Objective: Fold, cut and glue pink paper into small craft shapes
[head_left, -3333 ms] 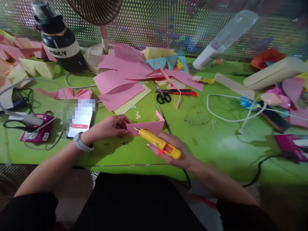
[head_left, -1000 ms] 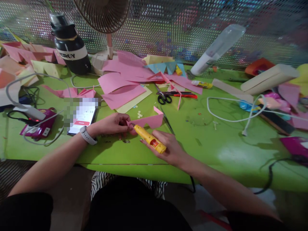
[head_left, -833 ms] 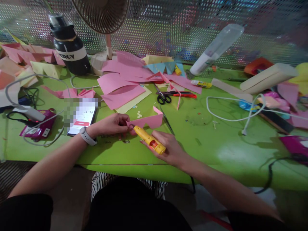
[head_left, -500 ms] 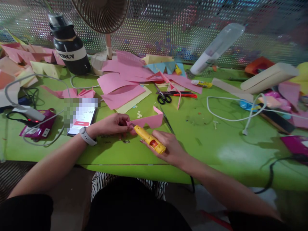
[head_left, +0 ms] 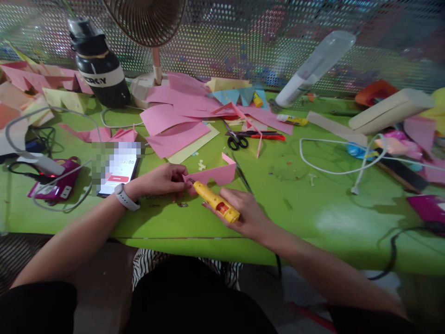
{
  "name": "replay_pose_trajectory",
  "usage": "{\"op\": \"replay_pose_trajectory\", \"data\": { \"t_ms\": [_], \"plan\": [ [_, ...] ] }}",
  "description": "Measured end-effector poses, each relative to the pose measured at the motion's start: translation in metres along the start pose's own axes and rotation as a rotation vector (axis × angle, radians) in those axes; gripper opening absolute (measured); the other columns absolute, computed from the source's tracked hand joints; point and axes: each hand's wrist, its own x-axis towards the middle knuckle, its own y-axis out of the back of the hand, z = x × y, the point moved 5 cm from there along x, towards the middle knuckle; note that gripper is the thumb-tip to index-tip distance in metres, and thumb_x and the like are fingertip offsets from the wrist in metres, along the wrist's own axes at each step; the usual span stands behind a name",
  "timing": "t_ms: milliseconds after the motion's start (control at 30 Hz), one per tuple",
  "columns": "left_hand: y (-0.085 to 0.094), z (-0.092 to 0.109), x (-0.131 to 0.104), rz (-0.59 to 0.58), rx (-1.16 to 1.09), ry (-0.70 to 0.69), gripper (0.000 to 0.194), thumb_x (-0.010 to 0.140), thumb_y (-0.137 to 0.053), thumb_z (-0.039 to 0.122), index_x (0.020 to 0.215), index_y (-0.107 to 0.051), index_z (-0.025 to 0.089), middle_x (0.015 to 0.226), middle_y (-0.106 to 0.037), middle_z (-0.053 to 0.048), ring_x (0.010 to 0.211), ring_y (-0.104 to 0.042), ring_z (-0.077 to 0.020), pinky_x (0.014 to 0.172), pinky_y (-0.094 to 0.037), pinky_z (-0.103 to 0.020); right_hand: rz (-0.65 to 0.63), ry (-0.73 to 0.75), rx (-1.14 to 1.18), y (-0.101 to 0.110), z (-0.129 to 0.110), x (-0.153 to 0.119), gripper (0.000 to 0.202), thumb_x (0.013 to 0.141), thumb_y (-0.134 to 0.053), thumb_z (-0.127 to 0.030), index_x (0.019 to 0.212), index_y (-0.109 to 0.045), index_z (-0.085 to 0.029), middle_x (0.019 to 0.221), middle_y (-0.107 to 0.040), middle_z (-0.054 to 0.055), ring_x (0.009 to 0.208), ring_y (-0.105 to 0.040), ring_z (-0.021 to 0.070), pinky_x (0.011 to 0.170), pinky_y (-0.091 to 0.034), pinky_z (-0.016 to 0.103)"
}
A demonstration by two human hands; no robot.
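Note:
My left hand (head_left: pixel 168 180) pinches the left end of a folded pink paper strip (head_left: pixel 217 175), just above the green table (head_left: pixel 167 220). Wrapped around a yellow hot glue gun (head_left: pixel 217 202) is my right hand (head_left: pixel 243 211). The gun's dark nozzle points left and lies at the pinched end of the paper, close to my left fingertips; whether it touches, I cannot tell. Part of the strip is hidden behind the fingers and the gun. Small pale paper scraps (head_left: pixel 201 164) lie just beyond the strip.
A lit phone (head_left: pixel 121 169) lies by my left wrist, beside a purple power socket (head_left: pixel 60 181). Black-handled scissors (head_left: pixel 238 140) and pink paper sheets (head_left: pixel 181 139) lie ahead. Behind stand a black bottle (head_left: pixel 102 69) and a fan (head_left: pixel 148 18). A white cable (head_left: pixel 313 169) loops at right.

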Motion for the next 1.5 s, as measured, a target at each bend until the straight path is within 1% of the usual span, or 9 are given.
{"op": "replay_pose_trajectory", "data": {
  "t_ms": [333, 633, 867, 1000, 1100, 1233, 1300, 1400, 1500],
  "plan": [
    [0.0, 0.001, 0.0, 0.005, 0.026, 0.012, 0.024, 0.087, -0.064, 0.037, 0.087, -0.054, 0.015, 0.073, -0.071, -0.003, 0.055, -0.064, -0.0105, 0.049, -0.052, -0.02, 0.068, 0.052, 0.019, 0.002, 0.002, -0.001, 0.02, 0.085, -0.059, -0.028, 0.078, -0.042, -0.022, 0.067, -0.047, -0.002, 0.056, -0.044, 0.0118, 0.053, -0.032, 0.027],
    [0.001, 0.002, -0.001, 0.011, 0.042, 0.022, 0.023, 0.087, -0.065, 0.034, 0.085, -0.051, 0.016, 0.071, -0.07, -0.003, 0.056, -0.066, -0.0117, 0.049, -0.052, -0.02, 0.349, 0.062, -0.055, 0.046, -0.003, -0.001, 0.018, 0.09, -0.06, -0.033, 0.083, -0.049, -0.021, 0.071, -0.053, -0.001, 0.059, -0.049, 0.0122, 0.055, -0.038, 0.026],
    [0.003, 0.005, -0.004, -0.029, 0.079, 0.039, 0.023, 0.087, -0.064, 0.036, 0.089, -0.055, 0.015, 0.07, -0.07, -0.002, 0.056, -0.066, -0.0124, 0.051, -0.051, -0.022, 0.379, -0.343, -0.325, 0.086, 0.073, -0.016, 0.04, 0.082, -0.061, -0.057, 0.072, -0.043, -0.024, 0.07, -0.053, 0.001, 0.06, -0.048, 0.0158, 0.056, -0.034, 0.031],
    [0.005, 0.005, -0.003, -0.041, 0.096, 0.049, 0.025, 0.086, -0.065, 0.037, 0.09, -0.056, 0.015, 0.079, -0.073, -0.006, 0.057, -0.066, -0.0116, 0.051, -0.049, -0.022, 0.238, -0.621, -0.398, 0.089, 0.132, -0.023, 0.043, 0.073, -0.065, -0.061, 0.067, -0.043, -0.024, 0.071, -0.055, 0.003, 0.063, -0.05, 0.0188, 0.056, -0.033, 0.031],
    [0.005, 0.003, -0.003, -0.05, 0.09, 0.046, 0.025, 0.086, -0.065, 0.038, 0.091, -0.056, 0.015, 0.077, -0.073, -0.005, 0.059, -0.067, -0.0114, 0.052, -0.048, -0.02, 0.125, -0.663, -0.419, 0.09, 0.15, -0.027, 0.036, 0.069, -0.07, -0.054, 0.076, -0.055, -0.022, 0.079, -0.059, 0.006, 0.071, -0.055, 0.023, 0.058, -0.036, 0.032],
    [0.005, 0.003, -0.003, -0.052, 0.096, 0.067, 0.029, 0.085, -0.065, 0.042, 0.092, -0.055, 0.015, 0.079, -0.073, -0.006, 0.061, -0.068, -0.0139, 0.053, -0.05, -0.023, 0.25, -0.454, -0.463, 0.1, 0.114, -0.022, 0.028, 0.079, -0.064, -0.047, 0.089, -0.063, -0.021, 0.096, -0.063, 0.012, 0.085, -0.059, 0.0276, 0.064, -0.041, 0.036],
    [0.005, 0.004, -0.004, -0.051, 0.111, 0.067, 0.03, 0.086, -0.065, 0.043, 0.092, -0.055, 0.016, 0.076, -0.072, -0.005, 0.062, -0.068, -0.0148, 0.054, -0.05, -0.024, 0.279, -0.382, -0.431, 0.094, 0.089, -0.012, 0.023, 0.089, -0.055, -0.042, 0.085, -0.062, -0.021, 0.09, -0.064, 0.009, 0.077, -0.058, 0.023, 0.062, -0.04, 0.034],
    [0.007, 0.004, -0.004, -0.047, 0.115, 0.065, 0.028, 0.086, -0.065, 0.041, 0.092, -0.055, 0.016, 0.074, -0.071, -0.004, 0.062, -0.068, -0.0142, 0.054, -0.05, -0.023, 0.125, -0.335, -0.368, 0.064, 0.069, 0.008, 0.023, 0.088, -0.06, -0.042, 0.086, -0.06, -0.019, 0.085, -0.065, 0.007, 0.065, -0.056, 0.0178, 0.055, -0.037, 0.03],
    [0.008, 0.001, -0.005, -0.055, 0.096, 0.076, 0.026, 0.086, -0.065, 0.04, 0.09, -0.055, 0.016, 0.074, -0.071, -0.003, 0.061, -0.068, -0.0133, 0.052, -0.05, -0.021, 0.051, -0.351, -0.403, 0.04, 0.072, 0.018, 0.015, 0.088, -0.062, -0.031, 0.088, -0.059, -0.017, 0.083, -0.065, 0.009, 0.066, -0.057, 0.0195, 0.053, -0.035, 0.03]
  ]
}}
